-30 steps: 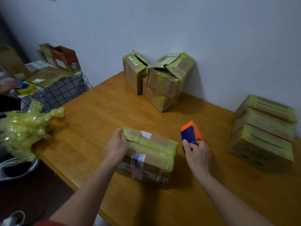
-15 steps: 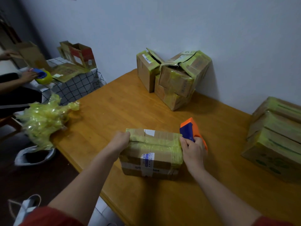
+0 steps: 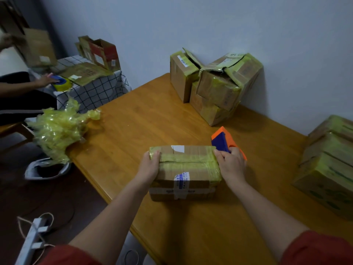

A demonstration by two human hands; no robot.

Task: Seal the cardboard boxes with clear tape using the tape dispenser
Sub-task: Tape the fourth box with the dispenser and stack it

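The box [image 3: 188, 169] sits on the desk [image 3: 152, 121], near its front edge. The left grip [image 3: 150, 167] clasps the box's left end, thumb on top. The right grip [image 3: 232, 166] is clamped on the orange-and-blue dispenser [image 3: 222, 139] at the box's right end. 2 heaps of boxes, a pile [image 3: 215, 87] and a stack [image 3: 328, 163], stand along the wall.

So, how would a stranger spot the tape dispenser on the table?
On the wooden table, one box lies alone near the front edge. The tape dispenser stands at its right end, in the right hand; it alone is orange and blue.
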